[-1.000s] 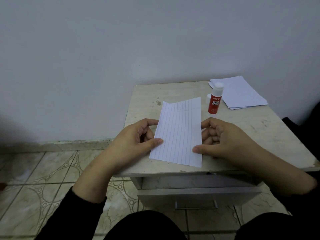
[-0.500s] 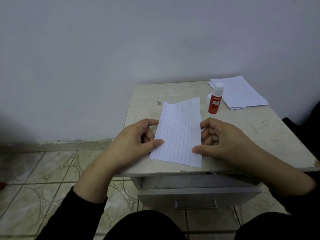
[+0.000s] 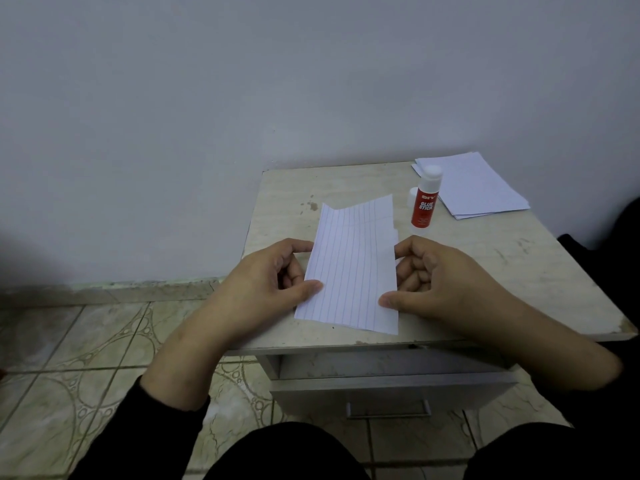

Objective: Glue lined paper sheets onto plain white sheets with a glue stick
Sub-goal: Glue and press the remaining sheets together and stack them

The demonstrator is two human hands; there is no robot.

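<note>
Pale grey wall (image 3: pixel 242 98) fills the upper half of the frame, and patterned floor tiles (image 3: pixel 86 358) spread across the lower left. Right of centre stands a small cabinet with a worn, marbled tabletop (image 3: pixel 502 282); its drawer (image 3: pixel 391 393), below the front edge, sits slightly pulled out and has a metal handle.

At the middle of the tabletop lies a lined paper sheet (image 3: pixel 353 265), long side running away from the viewer, its far edge uneven with a step at the upper right. A thin white edge shows along its right side, but whether that is a plain sheet underneath cannot be told.

The left hand (image 3: pixel 266 289) holds the sheet's left edge: the thumb lies on top of the paper near the lower left corner, and the fingers (image 3: pixel 298 245) curl in at the edge higher up. The right hand (image 3: pixel 446 282) holds the right edge the same way, thumb pressed on the paper near the lower right, fingers curled beside the edge. Both forearms come up from the bottom of the frame in black sleeves.

Just beyond the right hand, a red glue stick (image 3: pixel 425 206) with a white cap stands upright. Behind it, toward the upper right corner of the tabletop, lies a stack of plain white sheets (image 3: pixel 481 188).
</note>
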